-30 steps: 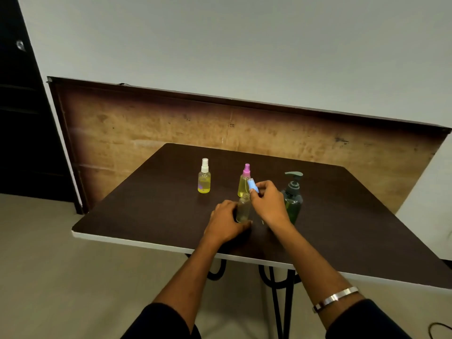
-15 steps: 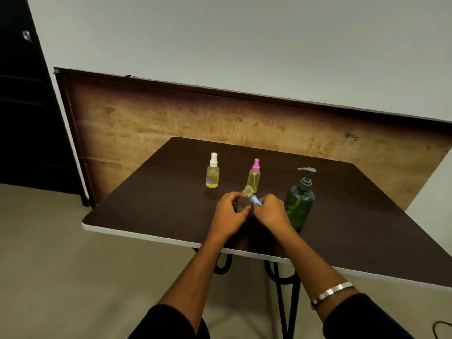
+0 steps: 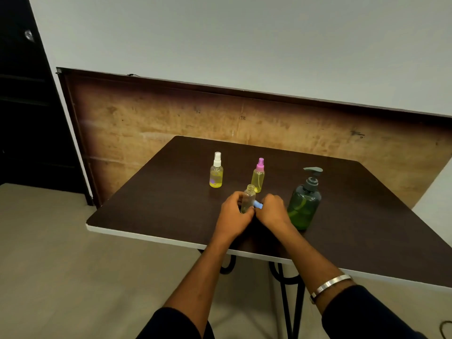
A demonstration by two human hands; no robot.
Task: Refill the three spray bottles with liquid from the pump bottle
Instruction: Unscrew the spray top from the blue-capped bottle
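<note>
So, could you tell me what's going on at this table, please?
A person is refilling small spray bottles. The left hand holds an uncapped clear bottle upright on the table, while the right hand holds its blue spray top beside it. The white-topped bottle and pink-topped bottle stand capped behind, yellow liquid inside. The green pump bottle stands untouched at right.

Three spray bottles (image 3: 216, 172) (image 3: 258, 176) (image 3: 247, 199), one pump bottle (image 3: 304, 201)

We see a dark brown square tabletop with a white edge (image 3: 156, 237) on black metal legs. On it stand a small clear spray bottle with a white cap and yellow liquid (image 3: 216, 174), a yellow spray bottle with a pink cap (image 3: 258, 178), an uncapped clear bottle (image 3: 247, 201) and a green pump bottle with a grey dispenser (image 3: 304, 204).
</note>
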